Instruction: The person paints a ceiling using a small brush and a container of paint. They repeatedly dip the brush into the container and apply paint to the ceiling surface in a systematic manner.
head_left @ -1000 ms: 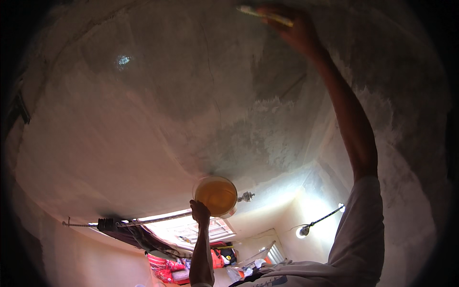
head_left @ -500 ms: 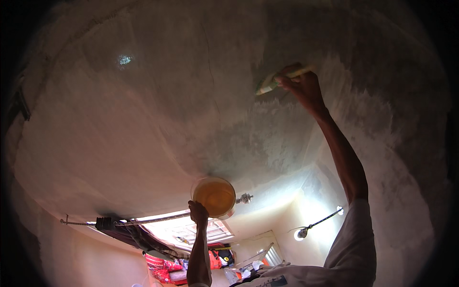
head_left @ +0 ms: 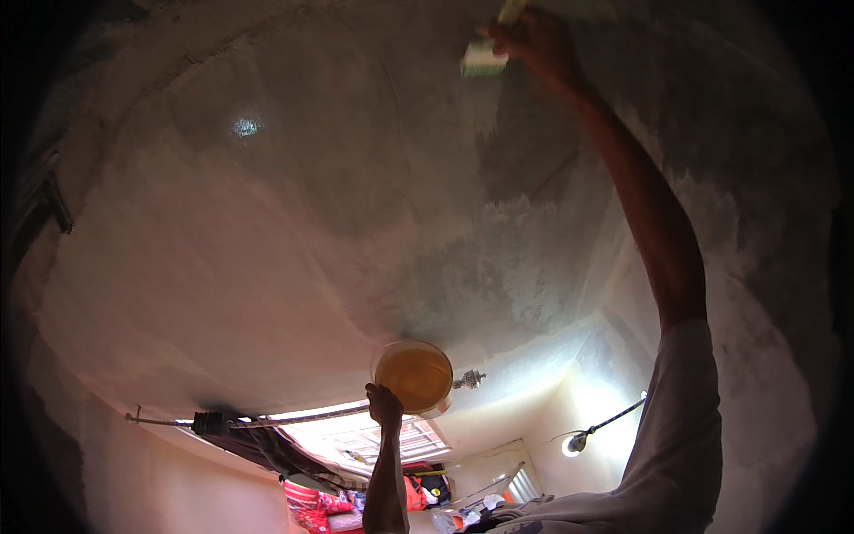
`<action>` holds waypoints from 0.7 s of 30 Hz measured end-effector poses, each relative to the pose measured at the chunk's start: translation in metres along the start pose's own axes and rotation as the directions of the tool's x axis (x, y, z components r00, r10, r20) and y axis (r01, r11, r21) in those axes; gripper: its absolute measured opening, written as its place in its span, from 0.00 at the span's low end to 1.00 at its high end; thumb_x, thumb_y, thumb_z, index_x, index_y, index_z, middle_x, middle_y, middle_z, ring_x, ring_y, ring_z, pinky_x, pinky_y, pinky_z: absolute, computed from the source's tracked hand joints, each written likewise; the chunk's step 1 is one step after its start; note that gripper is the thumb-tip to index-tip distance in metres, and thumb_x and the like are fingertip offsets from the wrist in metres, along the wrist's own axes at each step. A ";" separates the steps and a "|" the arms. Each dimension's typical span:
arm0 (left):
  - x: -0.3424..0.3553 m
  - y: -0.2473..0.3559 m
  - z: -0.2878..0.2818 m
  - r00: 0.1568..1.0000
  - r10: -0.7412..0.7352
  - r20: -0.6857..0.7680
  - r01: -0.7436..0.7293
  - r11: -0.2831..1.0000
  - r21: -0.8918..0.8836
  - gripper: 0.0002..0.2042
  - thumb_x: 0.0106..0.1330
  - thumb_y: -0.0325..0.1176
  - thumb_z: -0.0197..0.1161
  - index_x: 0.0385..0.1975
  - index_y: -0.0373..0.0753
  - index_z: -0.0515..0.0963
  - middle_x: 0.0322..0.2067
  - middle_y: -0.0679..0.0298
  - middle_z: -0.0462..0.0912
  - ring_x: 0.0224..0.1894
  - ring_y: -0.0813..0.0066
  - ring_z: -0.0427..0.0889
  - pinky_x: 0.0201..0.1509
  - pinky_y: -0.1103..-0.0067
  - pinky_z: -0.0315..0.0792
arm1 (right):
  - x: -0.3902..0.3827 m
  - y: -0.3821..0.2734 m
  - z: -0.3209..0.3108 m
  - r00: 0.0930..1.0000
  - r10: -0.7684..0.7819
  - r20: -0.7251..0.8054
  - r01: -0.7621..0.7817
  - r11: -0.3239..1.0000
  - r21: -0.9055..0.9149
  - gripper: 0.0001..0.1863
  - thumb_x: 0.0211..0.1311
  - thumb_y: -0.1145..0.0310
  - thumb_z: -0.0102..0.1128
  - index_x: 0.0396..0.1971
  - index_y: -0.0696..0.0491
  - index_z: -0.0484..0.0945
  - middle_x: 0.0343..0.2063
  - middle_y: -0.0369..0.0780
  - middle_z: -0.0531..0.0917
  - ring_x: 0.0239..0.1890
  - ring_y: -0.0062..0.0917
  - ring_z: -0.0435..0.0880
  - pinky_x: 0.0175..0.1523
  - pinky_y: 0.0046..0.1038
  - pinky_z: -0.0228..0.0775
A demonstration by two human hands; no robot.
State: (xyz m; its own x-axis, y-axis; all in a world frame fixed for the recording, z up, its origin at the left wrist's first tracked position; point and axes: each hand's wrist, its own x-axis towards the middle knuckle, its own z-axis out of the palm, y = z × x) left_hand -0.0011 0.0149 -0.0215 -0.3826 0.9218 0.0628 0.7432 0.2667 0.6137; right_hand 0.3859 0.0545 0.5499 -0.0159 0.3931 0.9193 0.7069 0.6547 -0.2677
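My right hand (head_left: 534, 44) is raised high at the upper right, its fingers closed on a flat paintbrush (head_left: 483, 58) with a pale head, held against or just under the grey plastered surface (head_left: 311, 196), which shows darker damp-looking patches and a crack. I cannot tell if the bristles touch it. My left hand (head_left: 384, 402) grips the side of a bucket (head_left: 414, 374) of amber-brown liquid, held low in the middle of the view.
A rod (head_left: 160, 420) with dark cloth (head_left: 258, 440) hung on it runs before a bright window (head_left: 391, 438). A lamp (head_left: 578, 441) glows at the right beside a dark rod. Red and coloured bundles (head_left: 325, 503) lie far below. A metal fitting (head_left: 471, 380) is beside the bucket.
My right hand and brush dipped down and right, then rose again to near the top, the brush head now turned downward. The bucket shifted slightly right and down in view.
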 end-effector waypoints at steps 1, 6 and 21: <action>0.001 -0.003 0.002 1.000 0.015 -0.010 -0.015 1.000 -0.005 0.12 0.71 0.40 0.43 0.42 0.36 0.61 0.39 0.47 0.76 0.41 0.45 0.79 0.41 0.57 0.73 | 0.018 -0.015 -0.006 0.998 0.015 -0.053 -0.015 1.000 0.007 0.10 0.58 0.69 0.65 0.35 0.59 0.80 0.28 0.37 0.84 0.30 0.18 0.82 0.38 0.24 0.74; -0.001 0.008 0.001 1.000 0.018 -0.005 -0.018 1.000 0.002 0.13 0.71 0.40 0.43 0.42 0.35 0.61 0.39 0.47 0.76 0.40 0.46 0.80 0.41 0.57 0.74 | 0.073 -0.021 -0.020 0.902 -0.239 -0.359 0.287 0.954 0.087 0.09 0.56 0.69 0.66 0.29 0.60 0.80 0.25 0.39 0.83 0.26 0.22 0.80 0.32 0.24 0.72; 0.008 -0.011 0.011 0.999 0.010 -0.036 -0.009 1.000 0.027 0.14 0.71 0.41 0.43 0.42 0.35 0.61 0.38 0.48 0.77 0.39 0.46 0.80 0.41 0.57 0.74 | -0.144 0.024 0.019 0.905 -0.408 -0.122 0.400 0.913 -0.084 0.11 0.50 0.83 0.65 0.32 0.56 0.77 0.32 0.37 0.79 0.36 0.21 0.79 0.42 0.21 0.70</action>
State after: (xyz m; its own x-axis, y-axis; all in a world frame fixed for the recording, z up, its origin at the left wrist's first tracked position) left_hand -0.0062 0.0220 -0.0367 -0.3949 0.9136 0.0972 0.7612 0.2661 0.5913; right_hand 0.3918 0.0264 0.4058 -0.2167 0.0097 0.9762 0.6978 0.7008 0.1479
